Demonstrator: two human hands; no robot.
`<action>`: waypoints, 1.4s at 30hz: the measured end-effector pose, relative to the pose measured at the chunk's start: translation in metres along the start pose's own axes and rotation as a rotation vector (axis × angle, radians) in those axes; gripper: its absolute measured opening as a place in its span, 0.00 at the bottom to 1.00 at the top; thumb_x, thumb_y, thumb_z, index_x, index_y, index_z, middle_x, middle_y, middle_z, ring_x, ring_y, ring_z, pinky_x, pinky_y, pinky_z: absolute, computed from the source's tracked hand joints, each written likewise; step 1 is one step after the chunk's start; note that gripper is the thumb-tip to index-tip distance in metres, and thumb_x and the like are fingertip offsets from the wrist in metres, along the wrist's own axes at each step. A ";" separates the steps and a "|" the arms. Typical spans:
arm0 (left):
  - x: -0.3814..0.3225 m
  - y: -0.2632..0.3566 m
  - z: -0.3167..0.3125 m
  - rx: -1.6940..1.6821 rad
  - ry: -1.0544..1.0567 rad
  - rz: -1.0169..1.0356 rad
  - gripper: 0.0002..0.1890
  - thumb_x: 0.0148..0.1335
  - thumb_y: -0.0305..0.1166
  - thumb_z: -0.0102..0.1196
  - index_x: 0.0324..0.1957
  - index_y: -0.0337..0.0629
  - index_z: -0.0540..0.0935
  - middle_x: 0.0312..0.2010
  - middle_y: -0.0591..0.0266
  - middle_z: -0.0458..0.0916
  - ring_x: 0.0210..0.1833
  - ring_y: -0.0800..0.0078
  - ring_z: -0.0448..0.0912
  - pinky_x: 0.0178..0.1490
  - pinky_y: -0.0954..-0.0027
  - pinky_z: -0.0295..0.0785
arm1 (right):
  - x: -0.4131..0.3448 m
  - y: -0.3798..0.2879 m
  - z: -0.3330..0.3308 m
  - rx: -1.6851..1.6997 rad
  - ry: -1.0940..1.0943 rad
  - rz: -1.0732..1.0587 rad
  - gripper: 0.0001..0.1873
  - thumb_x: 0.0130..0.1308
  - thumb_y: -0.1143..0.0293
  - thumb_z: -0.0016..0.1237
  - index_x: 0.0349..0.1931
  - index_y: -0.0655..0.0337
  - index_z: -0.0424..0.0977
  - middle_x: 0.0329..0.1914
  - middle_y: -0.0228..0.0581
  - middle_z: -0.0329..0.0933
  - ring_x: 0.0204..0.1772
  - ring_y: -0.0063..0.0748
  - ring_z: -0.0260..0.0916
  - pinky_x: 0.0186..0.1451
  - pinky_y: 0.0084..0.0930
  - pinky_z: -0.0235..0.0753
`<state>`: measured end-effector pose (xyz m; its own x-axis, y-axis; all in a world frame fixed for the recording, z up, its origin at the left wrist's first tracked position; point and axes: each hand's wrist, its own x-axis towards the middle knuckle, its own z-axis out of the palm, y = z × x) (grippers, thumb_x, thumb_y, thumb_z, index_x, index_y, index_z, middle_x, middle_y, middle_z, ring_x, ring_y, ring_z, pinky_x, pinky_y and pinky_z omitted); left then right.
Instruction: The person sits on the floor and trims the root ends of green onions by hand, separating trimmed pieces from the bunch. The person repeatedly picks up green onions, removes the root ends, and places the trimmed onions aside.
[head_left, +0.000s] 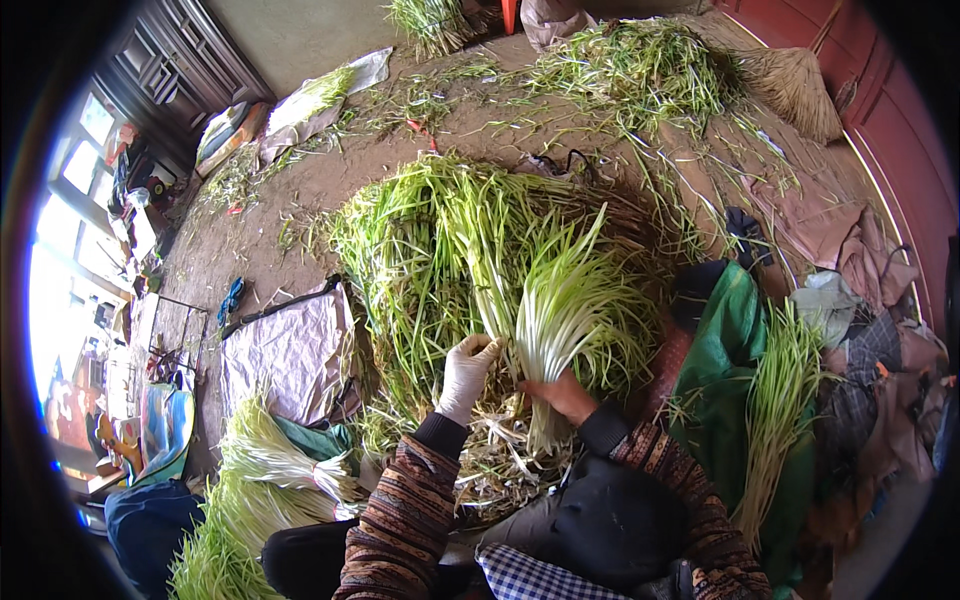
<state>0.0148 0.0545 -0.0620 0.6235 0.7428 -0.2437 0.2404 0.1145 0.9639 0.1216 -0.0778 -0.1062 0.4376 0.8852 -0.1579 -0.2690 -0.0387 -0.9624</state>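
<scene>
My right hand (564, 397) is bare and grips a fanned bunch of leafy stalks (553, 330), like garlic chives, around its lower part. White stems rise from the hand to pale green tips, and the root ends hang below. To its left, my left hand (465, 379) wears a thin white glove. Its thumb and fingertips pinch the base of a few pale stalks (486, 289) lying close beside the bunch. Under and beyond both hands spreads a large heap of unsorted stalks (405, 247). Dry peeled leaves and husks (499, 469) lie below my hands, near my lap.
Tied bundles (277, 465) lie at lower left, beside a pale sack (292, 349). At right, loose stalks (780, 405) rest on green plastic sheeting (720, 330). Farther off are another heap (645, 71), a straw broom (795, 86) and a red door (911, 142).
</scene>
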 end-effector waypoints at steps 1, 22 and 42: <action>-0.002 0.003 0.004 0.058 -0.003 0.017 0.09 0.57 0.35 0.58 0.30 0.39 0.78 0.21 0.73 0.72 0.23 0.87 0.64 0.28 0.82 0.62 | 0.003 -0.001 -0.001 0.066 0.006 0.015 0.16 0.53 0.71 0.57 0.40 0.65 0.69 0.28 0.33 0.73 0.27 0.23 0.69 0.33 0.20 0.71; -0.002 0.030 -0.041 -0.454 0.367 0.158 0.08 0.60 0.35 0.53 0.32 0.42 0.79 0.27 0.67 0.80 0.21 0.85 0.67 0.28 0.84 0.62 | -0.009 -0.004 -0.026 0.127 -0.037 0.106 0.16 0.55 0.77 0.52 0.45 0.68 0.68 0.30 0.38 0.74 0.26 0.24 0.71 0.29 0.23 0.74; -0.009 0.079 0.034 -0.128 0.000 0.245 0.06 0.57 0.31 0.57 0.31 0.39 0.79 0.21 0.71 0.75 0.21 0.87 0.66 0.23 0.84 0.62 | -0.013 -0.073 -0.011 -0.130 -0.024 -0.107 0.18 0.54 0.75 0.54 0.45 0.67 0.65 0.29 0.35 0.73 0.27 0.24 0.73 0.30 0.21 0.73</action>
<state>0.0541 0.0343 0.0128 0.6513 0.7588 -0.0015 -0.0139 0.0140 0.9998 0.1453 -0.0918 -0.0367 0.4370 0.8981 -0.0494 -0.1083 -0.0020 -0.9941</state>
